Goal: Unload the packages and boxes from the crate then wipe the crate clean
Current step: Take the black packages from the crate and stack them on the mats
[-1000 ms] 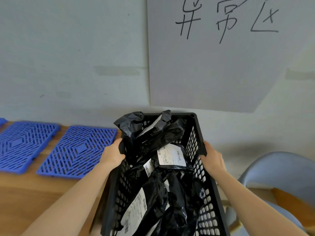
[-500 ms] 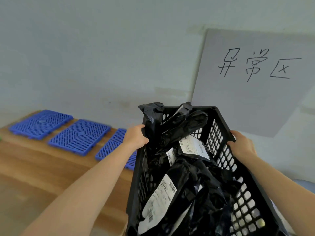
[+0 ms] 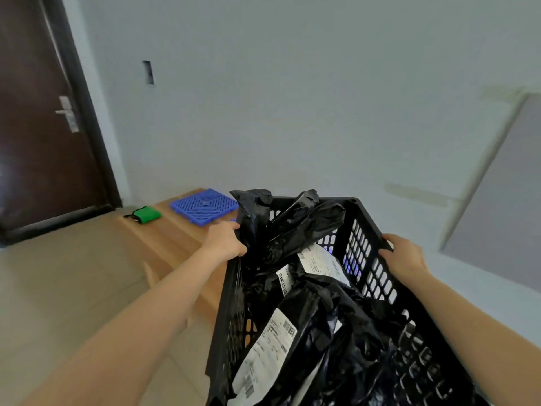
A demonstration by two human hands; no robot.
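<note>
While the left hand (image 3: 227, 241) gripped the black crate's (image 3: 355, 250) left rim and the right hand (image 3: 402, 254) gripped its right rim, the crate filled the lower right of the frame, packed with black packages (image 3: 304, 230).

Pale wall (image 3: 292, 112), dark door (image 3: 35, 136), tiled floor (image 3: 73, 288)

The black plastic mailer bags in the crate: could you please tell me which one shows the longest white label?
The black mailer bag nearest the camera, by the left wall of the black perforated plastic crate; bags behind show shorter labels or none.
</note>
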